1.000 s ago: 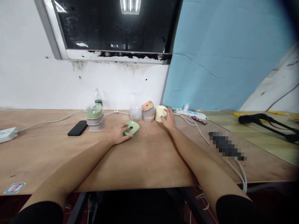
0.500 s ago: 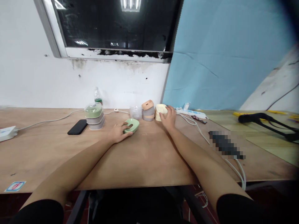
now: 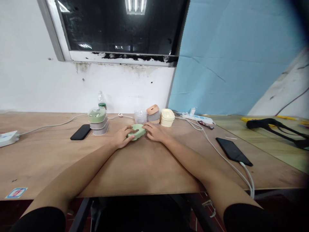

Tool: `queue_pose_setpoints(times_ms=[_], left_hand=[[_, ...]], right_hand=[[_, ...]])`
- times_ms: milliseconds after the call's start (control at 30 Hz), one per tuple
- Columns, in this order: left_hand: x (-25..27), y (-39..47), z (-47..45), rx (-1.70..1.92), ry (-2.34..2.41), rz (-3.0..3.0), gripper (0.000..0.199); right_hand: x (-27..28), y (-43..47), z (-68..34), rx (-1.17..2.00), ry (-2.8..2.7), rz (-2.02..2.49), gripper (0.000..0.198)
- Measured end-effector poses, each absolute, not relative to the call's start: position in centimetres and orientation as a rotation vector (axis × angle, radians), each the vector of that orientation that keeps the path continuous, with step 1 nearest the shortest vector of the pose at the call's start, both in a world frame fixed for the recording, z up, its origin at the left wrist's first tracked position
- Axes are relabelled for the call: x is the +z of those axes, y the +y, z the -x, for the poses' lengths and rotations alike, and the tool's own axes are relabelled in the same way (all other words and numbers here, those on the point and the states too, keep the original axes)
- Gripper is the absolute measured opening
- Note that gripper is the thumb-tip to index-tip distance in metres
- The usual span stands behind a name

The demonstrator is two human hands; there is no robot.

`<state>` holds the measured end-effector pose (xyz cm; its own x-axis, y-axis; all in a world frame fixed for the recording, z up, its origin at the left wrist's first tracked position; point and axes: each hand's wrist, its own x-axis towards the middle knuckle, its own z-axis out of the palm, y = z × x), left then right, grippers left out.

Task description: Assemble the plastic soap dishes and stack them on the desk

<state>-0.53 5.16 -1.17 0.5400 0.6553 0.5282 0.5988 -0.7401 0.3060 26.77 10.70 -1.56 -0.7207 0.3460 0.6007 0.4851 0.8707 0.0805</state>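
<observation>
A light green, shallow, rounded dish point(image 3: 139, 130) rests on the table in front of me. My left hand point(image 3: 120, 136) grips its left side, with the thumb at the near edge and fingers reaching over the rim. At its right side, my right hand point(image 3: 156, 132) has its fingers bent against the rim. Whether a thin piece lies under those fingers I cannot tell. Behind my right hand stands a stack of cream rounded trays point(image 3: 167, 116). Beside it are grey pieces point(image 3: 154, 118) topped by a tilted peach slotted piece point(image 3: 153, 109), and clear plastic pieces point(image 3: 140, 116).
To the left stand stacked grey containers point(image 3: 100, 126) with a green one point(image 3: 97, 115) on top. A bottle point(image 3: 101, 100) is behind them and a black phone point(image 3: 81, 132) beside them. Rightward lie a power strip point(image 3: 198, 118), white cables point(image 3: 215, 149) and another phone point(image 3: 233, 151).
My right hand has left the cream stack and come left and nearer to the green dish's right side. My left hand stays on the dish.
</observation>
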Motion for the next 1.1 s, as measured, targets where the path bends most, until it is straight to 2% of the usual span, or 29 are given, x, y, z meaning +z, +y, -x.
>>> queue_pose_setpoints(times_ms=[233,467,667,800,933,1100], left_hand=[[-1.6,5.4,0.4,1.025,1.073,-2.658,0.048],[-2.2,6.0,0.3,1.29,1.097,-2.586,0.075],[-2.1,5.8,0.0,1.232,1.075,-2.596,0.078],[-2.3,5.8,0.1,1.201,1.11,-2.586,0.081],[-2.5,5.8,0.2,1.144,1.134,-2.615,0.077],[-2.5,5.8,0.3,1.034,1.1,-2.66,0.068]], right_hand=[[-1.4,10.6,-27.5,-0.263,-2.419,0.715,0.041],[-2.6,11.9,-27.9,-0.185,-2.239,0.912,0.04],[-2.6,12.0,-28.5,-0.19,-2.082,1.03,0.038],[-2.2,11.8,-27.9,-0.074,-1.943,1.097,0.037],[0.3,12.4,-27.1,0.029,-1.719,1.063,0.038],[6.5,15.0,-26.4,-0.018,-1.422,1.223,0.044]])
